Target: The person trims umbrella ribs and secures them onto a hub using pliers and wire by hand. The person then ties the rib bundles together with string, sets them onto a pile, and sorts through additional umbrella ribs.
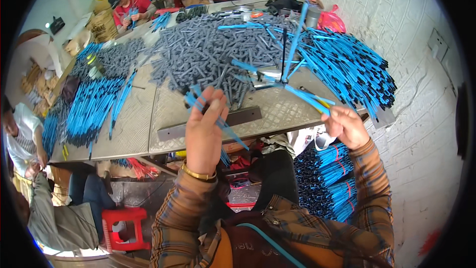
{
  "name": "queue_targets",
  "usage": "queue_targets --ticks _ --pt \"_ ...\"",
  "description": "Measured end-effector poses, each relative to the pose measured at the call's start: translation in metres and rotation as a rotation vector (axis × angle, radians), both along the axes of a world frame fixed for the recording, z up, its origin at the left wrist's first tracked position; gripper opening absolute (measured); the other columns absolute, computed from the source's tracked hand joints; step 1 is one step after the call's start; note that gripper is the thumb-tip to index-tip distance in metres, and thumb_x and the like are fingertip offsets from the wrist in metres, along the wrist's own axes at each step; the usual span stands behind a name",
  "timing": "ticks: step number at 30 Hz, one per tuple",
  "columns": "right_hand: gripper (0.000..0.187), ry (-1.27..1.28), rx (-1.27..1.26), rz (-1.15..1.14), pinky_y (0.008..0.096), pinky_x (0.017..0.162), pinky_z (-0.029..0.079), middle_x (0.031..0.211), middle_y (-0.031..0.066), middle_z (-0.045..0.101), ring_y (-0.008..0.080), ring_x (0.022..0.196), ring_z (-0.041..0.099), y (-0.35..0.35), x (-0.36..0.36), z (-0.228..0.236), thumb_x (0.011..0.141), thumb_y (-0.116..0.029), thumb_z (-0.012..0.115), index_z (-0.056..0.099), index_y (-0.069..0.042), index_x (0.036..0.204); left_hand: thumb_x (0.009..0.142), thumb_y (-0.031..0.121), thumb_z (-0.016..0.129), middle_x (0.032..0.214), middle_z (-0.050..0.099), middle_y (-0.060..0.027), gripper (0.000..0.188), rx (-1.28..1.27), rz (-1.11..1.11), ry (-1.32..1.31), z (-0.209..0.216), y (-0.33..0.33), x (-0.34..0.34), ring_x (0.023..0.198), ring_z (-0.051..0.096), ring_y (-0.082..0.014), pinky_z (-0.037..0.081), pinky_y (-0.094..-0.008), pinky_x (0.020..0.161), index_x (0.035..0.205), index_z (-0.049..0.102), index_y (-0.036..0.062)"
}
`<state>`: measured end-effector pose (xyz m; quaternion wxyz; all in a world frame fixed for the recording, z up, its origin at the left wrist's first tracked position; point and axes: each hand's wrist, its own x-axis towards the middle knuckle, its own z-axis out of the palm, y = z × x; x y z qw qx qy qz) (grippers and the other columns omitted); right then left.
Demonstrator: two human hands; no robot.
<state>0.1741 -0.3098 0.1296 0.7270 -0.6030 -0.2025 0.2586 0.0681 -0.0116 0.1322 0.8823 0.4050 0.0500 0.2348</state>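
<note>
My left hand [206,124] is above the front edge of the table, its fingers closed around a few thin blue rods with dark ends; motion smears them. To its right, my right hand [347,125] pinches the near end of a blue rod [310,100], and a yellow strip shows beside it. That rod points toward a small upright stand [283,57] with a black post, where other blue rods lean or lie across. Whether the rod touches the stand I cannot tell. Behind my left hand spreads a big heap of grey plastic pieces [198,44].
Blue rods with black tips form a large pile [347,67] at right and another [94,106] at left. A metal bar [213,123] lies along the table edge. Bundled rods [332,178] sit below. Two other people work at left, near a red stool [124,228].
</note>
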Motion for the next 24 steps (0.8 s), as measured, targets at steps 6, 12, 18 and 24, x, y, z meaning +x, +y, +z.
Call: queue_targets --ticks 6,12,18,24 --pt "0.026 0.357 0.209 0.172 0.0224 0.045 0.025 0.053 -0.0049 0.035 0.0061 0.046 0.031 0.020 -0.044 -0.040 0.090 -0.021 0.049 0.057 0.004 0.089 0.083 0.005 0.057 0.104 0.056 -0.0115 0.034 -0.092 -0.011 -0.071 0.004 -0.015 0.011 0.096 0.055 -0.0216 0.044 -0.0341 0.086 0.115 0.044 0.0026" --pt "0.028 0.463 0.258 0.170 0.0231 0.044 0.024 0.051 -0.0045 0.032 0.0068 0.045 0.030 0.042 -0.072 -0.056 0.091 -0.024 0.045 0.055 0.003 0.086 0.083 0.005 0.058 0.096 0.059 -0.0086 0.029 -0.108 -0.093 -0.047 -0.008 -0.021 0.015 0.084 0.060 -0.0192 0.049 -0.0318 0.078 0.109 0.047 0.0044" --pt "0.028 0.343 0.129 0.255 0.0244 0.044 0.027 0.051 -0.0019 0.034 0.0093 0.044 0.032 0.043 -0.070 -0.060 0.092 -0.021 0.040 0.054 0.003 0.091 0.083 0.006 0.058 0.087 0.060 -0.0069 0.020 -0.016 0.005 -0.045 0.005 -0.033 0.007 0.072 0.061 -0.0173 0.052 -0.0308 0.070 0.103 0.051 0.0061" --pt "0.026 0.339 0.074 0.267 0.0243 0.044 0.029 0.052 0.0000 0.038 0.0095 0.046 0.035 0.045 -0.076 -0.055 0.093 -0.019 0.039 0.052 0.003 0.097 0.083 0.006 0.059 0.084 0.060 -0.0058 0.017 -0.017 -0.126 -0.078 -0.009 -0.023 -0.001 0.070 0.061 -0.0146 0.052 -0.0262 0.065 0.098 0.052 0.0064"
